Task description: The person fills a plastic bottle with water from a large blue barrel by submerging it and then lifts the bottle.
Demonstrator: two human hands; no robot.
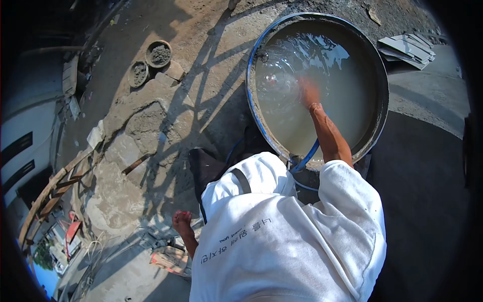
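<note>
A large round drum with a blue rim (253, 51) holds cloudy grey water (339, 109). My right hand (309, 92) is under the water near the middle, blurred by it, so its fingers and anything in them cannot be made out. Ripples and bubbles spread to its left. A blue hose (311, 153) passes over the near rim beside my right forearm. My left hand (182, 221) hangs low at my left side, outside the drum, its fingers curled; whether something small is inside them does not show.
Two buckets of wet mortar (160, 54) (138, 74) stand on rough ground, left of the drum. Stacked grey tiles (407, 49) lie at its right. Further left are stone slabs (147, 120), a short rusty bar (136, 164) and curved-looking timber (49, 192). A torn sack (171, 259) lies behind my left hand.
</note>
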